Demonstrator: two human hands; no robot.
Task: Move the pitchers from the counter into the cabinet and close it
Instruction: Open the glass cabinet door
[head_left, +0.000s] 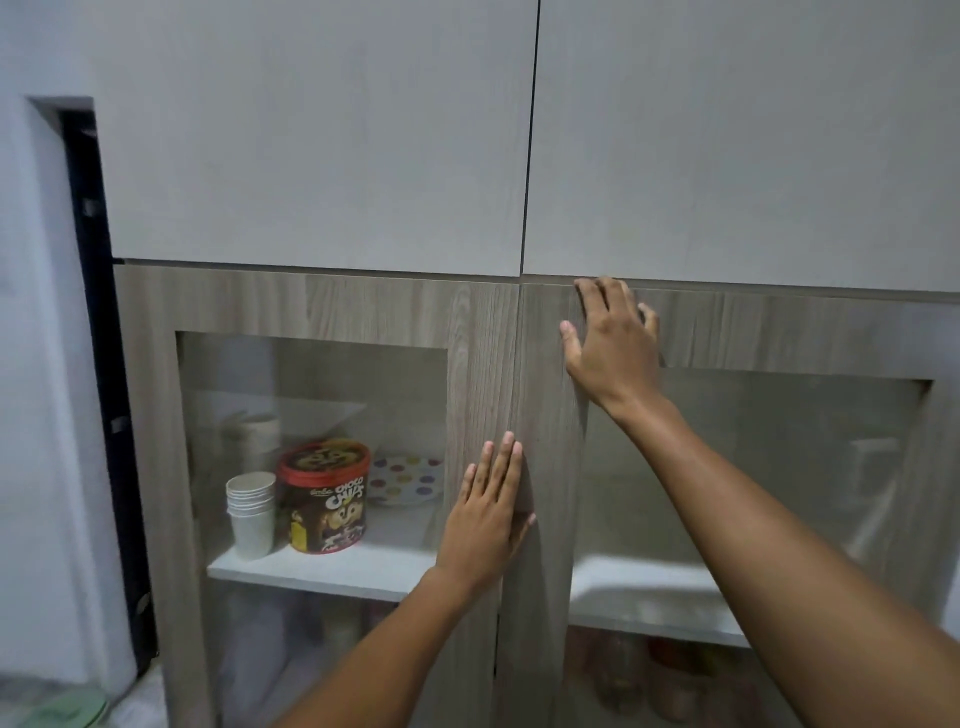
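Both forearms reach up to the cabinet doors (519, 395), left hand (491, 514) flat on the left door's inner edge, right hand (610, 345) higher with fingers spread, empty, doors meeting at the seam; no pitchers discernible behind the glass

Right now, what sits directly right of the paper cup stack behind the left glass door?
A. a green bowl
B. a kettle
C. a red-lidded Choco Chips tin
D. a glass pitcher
C: the Choco Chips tin stands beside the paper cup stack on the shelf.
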